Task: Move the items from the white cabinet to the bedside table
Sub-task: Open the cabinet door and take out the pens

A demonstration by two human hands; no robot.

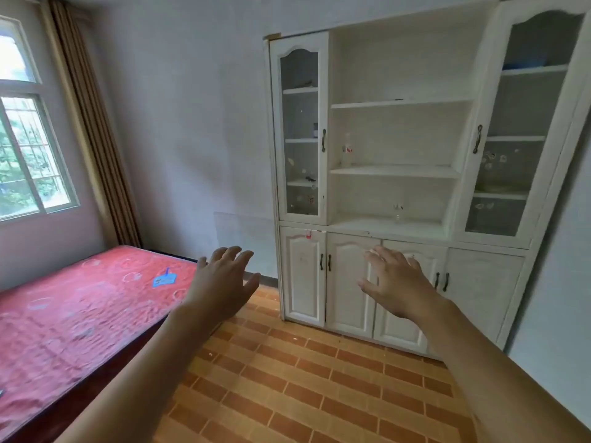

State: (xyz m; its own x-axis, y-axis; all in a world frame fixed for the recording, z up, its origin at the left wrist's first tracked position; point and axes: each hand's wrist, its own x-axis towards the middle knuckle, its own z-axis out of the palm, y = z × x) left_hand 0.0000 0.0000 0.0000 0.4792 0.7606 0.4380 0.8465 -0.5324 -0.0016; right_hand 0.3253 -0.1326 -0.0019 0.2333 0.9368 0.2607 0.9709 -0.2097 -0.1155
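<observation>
A barred window [28, 148] fills the far left at nine o'clock, a striped brown curtain [92, 129] hanging just beside it; below, a bed [80, 314] with a red patterned cover runs from the lower left corner toward the middle, a small blue tag [164, 279] lying on it; a plain pale wall [192, 123] stands at twelve o'clock; orange-brown brick-pattern floor [303, 378] spreads from the centre to six o'clock.

The left hand [220, 282] hangs in mid-air over the bed's corner, palm down, fingers spread apart, holding nothing; the right hand [396, 282] hangs the same way, fingers splayed and empty, before the lower doors.

The white cabinet [399, 187] fills two to three o'clock; a clear bottle [347, 151] stands at the left end of its middle open shelf, a small glass [398, 212] on the lowest open shelf; small blurred things sit behind both glass doors; all doors are closed.

The floor lies bare between bed edge and cabinet foot.
</observation>
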